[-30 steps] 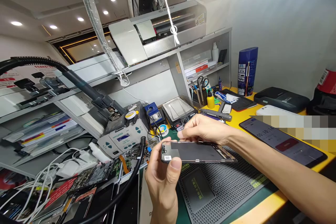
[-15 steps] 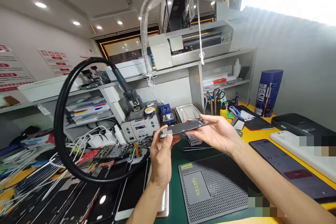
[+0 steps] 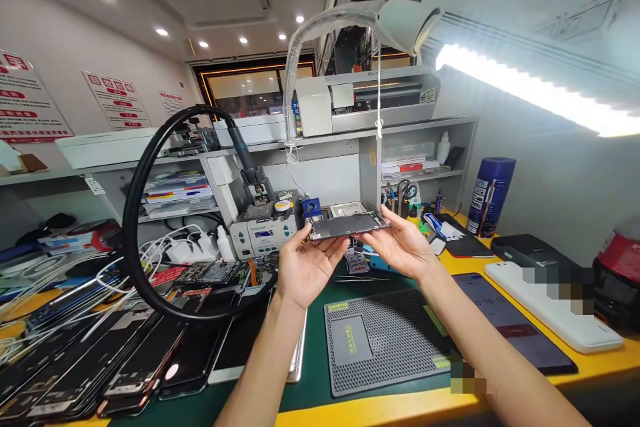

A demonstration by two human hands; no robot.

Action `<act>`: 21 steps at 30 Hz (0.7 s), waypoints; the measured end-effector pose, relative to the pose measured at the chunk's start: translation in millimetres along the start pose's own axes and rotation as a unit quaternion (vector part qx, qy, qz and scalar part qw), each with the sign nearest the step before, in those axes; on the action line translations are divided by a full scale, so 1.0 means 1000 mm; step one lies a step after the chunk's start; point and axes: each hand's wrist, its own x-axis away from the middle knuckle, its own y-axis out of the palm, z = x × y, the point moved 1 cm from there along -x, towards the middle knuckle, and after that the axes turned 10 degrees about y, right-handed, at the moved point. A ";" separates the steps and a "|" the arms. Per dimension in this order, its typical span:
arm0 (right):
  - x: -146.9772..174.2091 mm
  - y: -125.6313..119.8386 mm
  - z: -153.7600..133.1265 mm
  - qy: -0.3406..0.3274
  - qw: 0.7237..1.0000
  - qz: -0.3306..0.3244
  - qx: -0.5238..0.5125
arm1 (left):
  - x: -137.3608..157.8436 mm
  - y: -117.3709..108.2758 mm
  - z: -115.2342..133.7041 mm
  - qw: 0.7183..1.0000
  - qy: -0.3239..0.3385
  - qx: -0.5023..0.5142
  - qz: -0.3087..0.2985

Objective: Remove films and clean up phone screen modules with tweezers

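Observation:
Both my hands hold up a dark phone screen assembly (image 3: 350, 225) above the bench, one at each end. Its grey-black back faces me, with small metal parts along the ends. My left hand (image 3: 310, 260) grips the left end, thumb at the corner and fingers underneath. At the other end, my right hand (image 3: 403, 240) pinches the panel between thumb and fingers, palm turned up. Below and in front lies a grey perforated work mat (image 3: 395, 340) on the green bench mat (image 3: 300, 400).
Several phone screens (image 3: 145, 353) lie at left beneath a looping black hose (image 3: 131, 240). A soldering station (image 3: 265, 233) stands behind. At right are a phone showing a timer (image 3: 515, 327), a white power bank-like case (image 3: 550, 307) and a blue can (image 3: 490, 197). A bright lamp (image 3: 525, 87) hangs above.
The panel has gone from tilted to nearly level. My left hand has turned its palm up, its fingers now under the panel. The head view has shifted, showing more of the lamp.

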 end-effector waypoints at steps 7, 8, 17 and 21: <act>0.005 -0.003 0.003 0.038 0.999 -0.025 0.018 | 0.001 -0.003 0.008 0.999 -0.031 0.038 -0.002; 0.005 -0.004 0.004 0.043 0.998 -0.029 0.022 | 0.002 -0.004 0.008 0.999 -0.032 0.043 -0.001; 0.000 -0.010 0.011 0.062 0.996 -0.050 0.043 | 0.007 -0.008 0.006 0.997 -0.035 0.074 0.012; -0.002 -0.015 0.012 0.060 0.996 -0.055 0.048 | 0.009 -0.007 0.006 0.997 -0.029 0.076 0.018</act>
